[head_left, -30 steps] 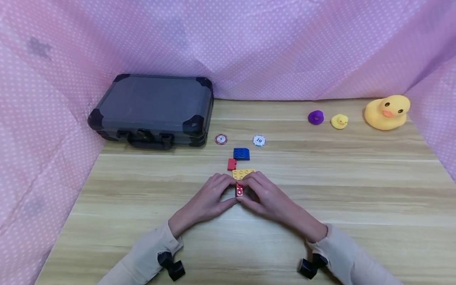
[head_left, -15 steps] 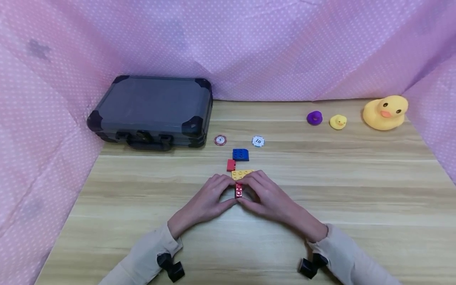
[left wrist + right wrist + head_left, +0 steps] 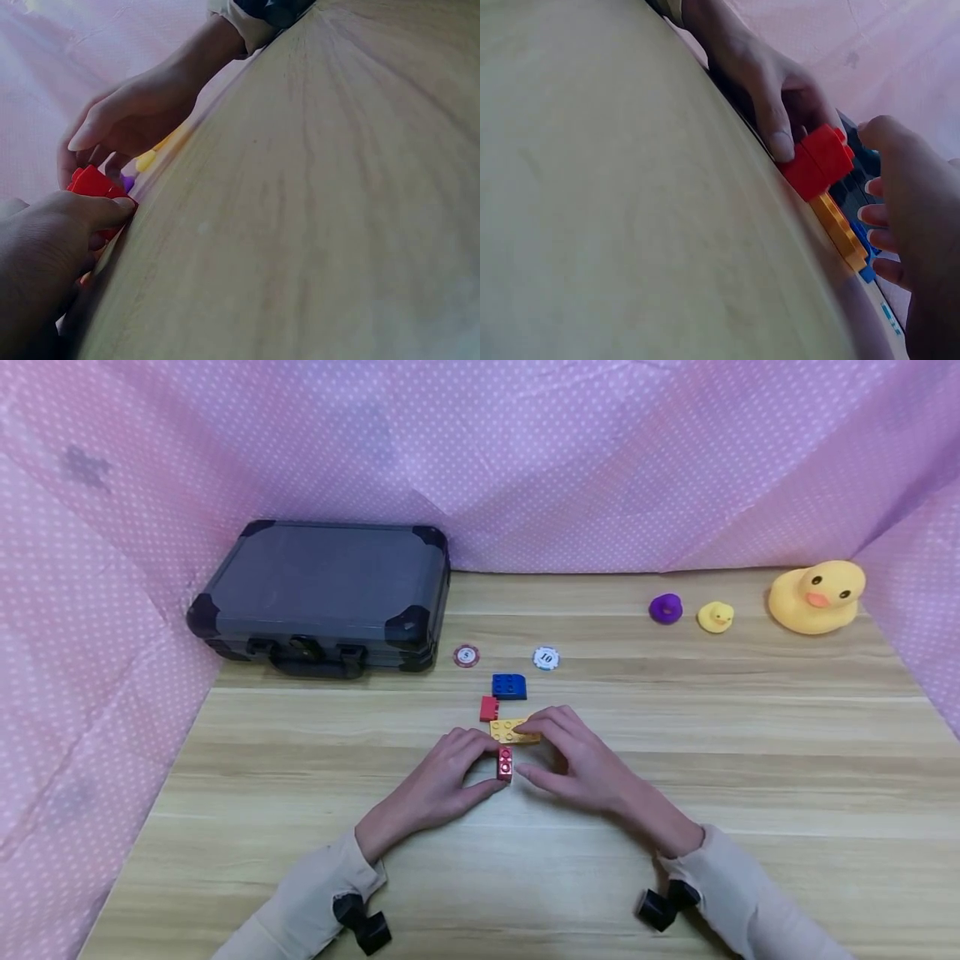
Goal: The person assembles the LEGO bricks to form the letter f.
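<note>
My left hand pinches two stacked red bricks between thumb and fingers, at the near end of a line of bricks. In the right wrist view, a seam shows between the stacked red bricks. To the right, my right hand is apart from the stack, thumb and fingers spread. Its fingers hover over or near a yellow brick, hiding part of it; contact is unclear. Behind the yellow one lie another red brick and a blue brick.
Two poker chips, one dark red and one white-blue, lie past the bricks. A grey case stands at the back left. At the back right are a purple duck, a small yellow duck and a large one.
My right hand has let go of the red stack and moved right, its thumb and fingers parting. My left hand stays in place, holding the stack.
</note>
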Action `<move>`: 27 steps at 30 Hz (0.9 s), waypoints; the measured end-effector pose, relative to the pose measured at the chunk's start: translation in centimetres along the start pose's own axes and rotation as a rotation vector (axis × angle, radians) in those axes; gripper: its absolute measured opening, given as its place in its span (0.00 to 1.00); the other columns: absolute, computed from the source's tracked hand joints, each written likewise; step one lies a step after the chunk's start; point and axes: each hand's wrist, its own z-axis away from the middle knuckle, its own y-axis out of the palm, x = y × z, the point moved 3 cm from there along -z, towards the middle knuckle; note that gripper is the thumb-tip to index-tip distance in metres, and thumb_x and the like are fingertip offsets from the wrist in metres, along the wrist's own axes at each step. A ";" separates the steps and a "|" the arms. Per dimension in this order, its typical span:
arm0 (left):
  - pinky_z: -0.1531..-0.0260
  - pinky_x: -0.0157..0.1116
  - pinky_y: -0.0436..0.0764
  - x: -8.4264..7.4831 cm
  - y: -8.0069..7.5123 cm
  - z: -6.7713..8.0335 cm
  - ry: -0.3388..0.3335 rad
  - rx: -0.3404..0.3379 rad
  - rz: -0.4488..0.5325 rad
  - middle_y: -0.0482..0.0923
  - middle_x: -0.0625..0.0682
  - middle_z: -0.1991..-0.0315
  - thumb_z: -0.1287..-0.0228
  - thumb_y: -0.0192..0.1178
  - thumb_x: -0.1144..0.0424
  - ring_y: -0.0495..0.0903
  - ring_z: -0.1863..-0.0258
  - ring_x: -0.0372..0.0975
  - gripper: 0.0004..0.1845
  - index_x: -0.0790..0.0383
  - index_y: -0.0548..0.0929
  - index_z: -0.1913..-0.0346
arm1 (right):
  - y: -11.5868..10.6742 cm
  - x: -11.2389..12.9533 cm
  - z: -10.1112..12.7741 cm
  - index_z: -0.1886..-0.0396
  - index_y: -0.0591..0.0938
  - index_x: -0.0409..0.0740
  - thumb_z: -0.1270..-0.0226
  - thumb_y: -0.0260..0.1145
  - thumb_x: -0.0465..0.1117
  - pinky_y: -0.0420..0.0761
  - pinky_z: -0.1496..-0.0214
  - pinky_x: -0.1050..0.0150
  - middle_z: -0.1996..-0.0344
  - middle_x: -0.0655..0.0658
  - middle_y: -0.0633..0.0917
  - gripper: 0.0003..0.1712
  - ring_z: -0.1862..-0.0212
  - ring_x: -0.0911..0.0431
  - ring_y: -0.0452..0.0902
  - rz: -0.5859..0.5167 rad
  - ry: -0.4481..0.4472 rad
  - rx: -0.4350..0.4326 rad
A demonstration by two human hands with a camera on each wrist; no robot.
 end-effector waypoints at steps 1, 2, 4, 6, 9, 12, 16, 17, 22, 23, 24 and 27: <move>0.40 0.45 0.74 0.0 0.0 0.0 0.001 -0.002 0.000 0.80 0.46 0.43 0.33 0.72 0.56 0.73 0.43 0.39 0.21 0.55 0.82 0.40 | -0.1 -0.1 0.0 0.39 0.81 0.43 0.34 0.75 0.44 0.77 0.46 0.59 0.43 0.50 0.80 0.25 0.42 0.55 0.71 -0.001 0.009 -0.009; 0.40 0.45 0.74 0.0 0.0 0.0 0.002 -0.003 -0.001 0.80 0.46 0.43 0.33 0.72 0.56 0.74 0.43 0.39 0.21 0.56 0.82 0.41 | -0.3 -0.3 0.0 0.39 0.81 0.43 0.34 0.75 0.43 0.77 0.48 0.60 0.44 0.49 0.81 0.25 0.43 0.55 0.71 -0.004 0.019 -0.017; 0.40 0.44 0.74 0.0 0.0 0.0 -0.001 -0.004 -0.004 0.80 0.46 0.44 0.33 0.72 0.55 0.73 0.43 0.39 0.21 0.56 0.81 0.41 | -0.6 -0.6 0.0 0.40 0.81 0.43 0.35 0.76 0.42 0.76 0.51 0.60 0.44 0.49 0.81 0.25 0.44 0.54 0.70 -0.011 0.046 -0.031; 0.40 0.44 0.74 0.0 0.0 -0.1 -0.003 -0.002 -0.008 0.80 0.47 0.44 0.33 0.72 0.55 0.73 0.43 0.39 0.21 0.56 0.81 0.41 | -0.8 -0.8 0.0 0.40 0.81 0.43 0.35 0.76 0.41 0.76 0.52 0.60 0.43 0.48 0.81 0.25 0.44 0.54 0.70 -0.011 0.073 -0.040; 0.40 0.44 0.75 0.0 0.0 0.0 -0.007 0.002 -0.011 0.80 0.47 0.43 0.32 0.72 0.55 0.73 0.43 0.39 0.21 0.56 0.81 0.41 | -1.0 -1.2 -0.1 0.40 0.81 0.43 0.34 0.76 0.41 0.76 0.51 0.58 0.43 0.47 0.80 0.25 0.43 0.53 0.70 0.005 0.116 -0.040; 0.40 0.44 0.75 0.0 0.1 0.0 -0.012 0.003 -0.009 0.80 0.47 0.43 0.32 0.72 0.55 0.73 0.43 0.39 0.21 0.56 0.81 0.41 | -1.0 -1.6 -0.2 0.40 0.81 0.43 0.34 0.76 0.43 0.74 0.51 0.57 0.42 0.47 0.80 0.25 0.43 0.52 0.69 0.032 0.151 -0.019; 0.40 0.44 0.74 0.0 0.1 0.0 -0.019 0.004 -0.007 0.80 0.46 0.43 0.32 0.72 0.54 0.73 0.43 0.39 0.21 0.55 0.81 0.40 | -0.8 -1.9 -0.4 0.39 0.81 0.44 0.32 0.75 0.44 0.72 0.53 0.57 0.42 0.46 0.79 0.25 0.45 0.51 0.68 0.066 0.177 0.027; 0.40 0.44 0.74 0.0 0.1 0.0 -0.019 0.004 -0.008 0.80 0.46 0.43 0.32 0.71 0.54 0.73 0.43 0.39 0.21 0.55 0.81 0.40 | -0.7 -1.9 -0.4 0.39 0.81 0.44 0.32 0.75 0.44 0.71 0.54 0.57 0.42 0.45 0.79 0.25 0.45 0.51 0.67 0.073 0.179 0.036; 0.40 0.45 0.74 -0.1 0.1 0.0 -0.023 0.005 -0.011 0.79 0.46 0.43 0.32 0.71 0.54 0.73 0.43 0.39 0.21 0.55 0.81 0.40 | -0.6 -2.1 -0.5 0.39 0.81 0.45 0.34 0.76 0.44 0.71 0.52 0.56 0.43 0.46 0.79 0.25 0.45 0.52 0.67 0.097 0.176 0.052; 0.40 0.45 0.74 -0.1 0.1 0.0 -0.024 0.005 -0.012 0.79 0.46 0.43 0.32 0.71 0.54 0.73 0.43 0.39 0.21 0.55 0.81 0.40 | -0.5 -2.2 -0.5 0.39 0.82 0.45 0.34 0.76 0.44 0.71 0.53 0.57 0.43 0.46 0.79 0.25 0.46 0.52 0.67 0.101 0.175 0.050; 0.40 0.45 0.74 -0.1 0.1 0.0 -0.026 0.005 -0.012 0.79 0.46 0.43 0.32 0.71 0.54 0.73 0.43 0.39 0.21 0.55 0.81 0.40 | -0.5 -2.2 -0.5 0.39 0.82 0.45 0.34 0.76 0.44 0.71 0.53 0.57 0.44 0.46 0.79 0.25 0.46 0.52 0.66 0.106 0.171 0.049; 0.40 0.45 0.74 0.0 0.1 0.0 -0.030 0.006 -0.012 0.79 0.46 0.43 0.32 0.71 0.54 0.73 0.43 0.39 0.21 0.54 0.81 0.40 | -0.4 -2.2 -0.6 0.39 0.83 0.45 0.33 0.76 0.44 0.70 0.55 0.58 0.45 0.46 0.78 0.25 0.48 0.52 0.66 0.123 0.163 0.046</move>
